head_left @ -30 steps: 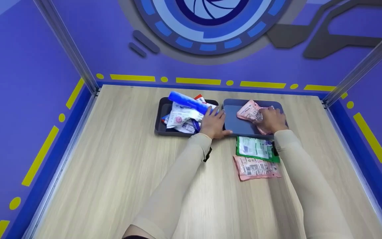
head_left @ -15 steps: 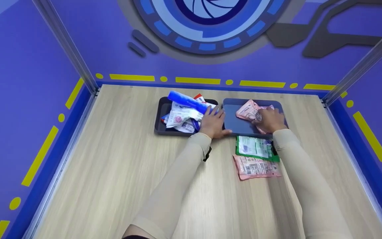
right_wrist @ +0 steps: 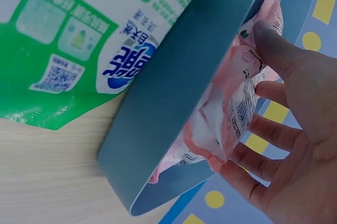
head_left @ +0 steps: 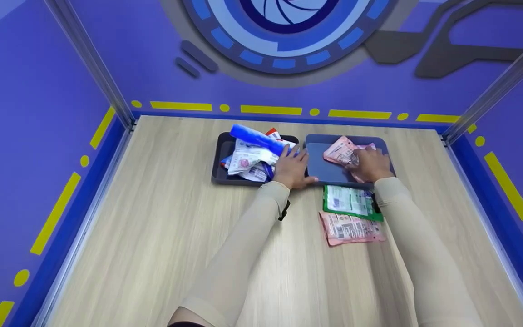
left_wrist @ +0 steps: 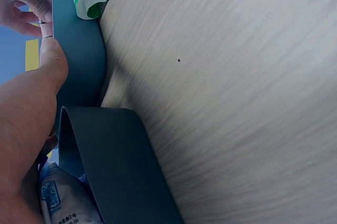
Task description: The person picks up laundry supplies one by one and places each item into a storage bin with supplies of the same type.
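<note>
My right hand (head_left: 371, 164) is over the right grey tray (head_left: 319, 170), with thumb and fingers on a pink packet (right_wrist: 208, 124). In the right wrist view the thumb presses one side of it and the fingers lie along the other. Beside it in that tray sits another pink packet (head_left: 339, 150). My left hand (head_left: 292, 168) rests with fingers spread across the near right corner of the left dark tray (head_left: 217, 175), its thumb reaching toward the right tray. Under those fingertips lies the end of a long blue-and-white packet (head_left: 254, 137), atop white packets (head_left: 245, 160).
In front of the right tray, a green-and-white pouch (head_left: 347, 200) lies on the wooden table (head_left: 175, 227), overlapping a pink pouch (head_left: 351, 228). Blue-purple panels (head_left: 25, 113) with metal corner posts (head_left: 91, 59) close in the table's back and sides.
</note>
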